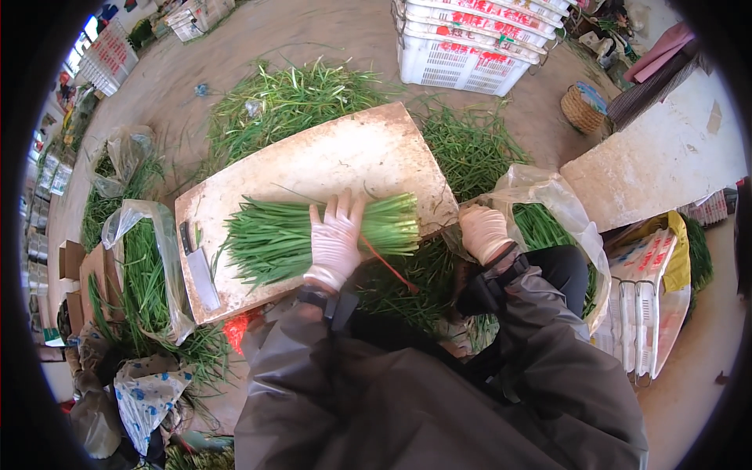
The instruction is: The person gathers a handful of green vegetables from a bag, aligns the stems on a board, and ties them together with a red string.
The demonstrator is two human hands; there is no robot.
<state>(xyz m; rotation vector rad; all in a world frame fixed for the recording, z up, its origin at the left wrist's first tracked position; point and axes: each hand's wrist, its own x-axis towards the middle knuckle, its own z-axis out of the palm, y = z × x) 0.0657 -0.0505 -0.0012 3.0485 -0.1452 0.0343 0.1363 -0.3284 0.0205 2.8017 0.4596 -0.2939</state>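
My left hand (336,239), in a thin whitish glove, rests palm down with fingers extended on a bunch of garlic chives (270,235). The bunch lies across a worn white board (329,147), its pale cut ends to the right and green leaf tips to the left. A red tie (388,265) trails from beneath the bunch towards me. My right hand (484,232), also gloved, is curled at the board's right corner, against a clear plastic bag (564,194) of chives. What its fingers hold is hidden. A cleaver (200,273) with a black handle lies at the board's left end.
Loose chives (294,111) are heaped beyond the board. Stacked white plastic crates (464,64) stand behind them. At left is another open bag of chives (144,258). A second white board (658,153) and a woven basket (581,111) are on the right.
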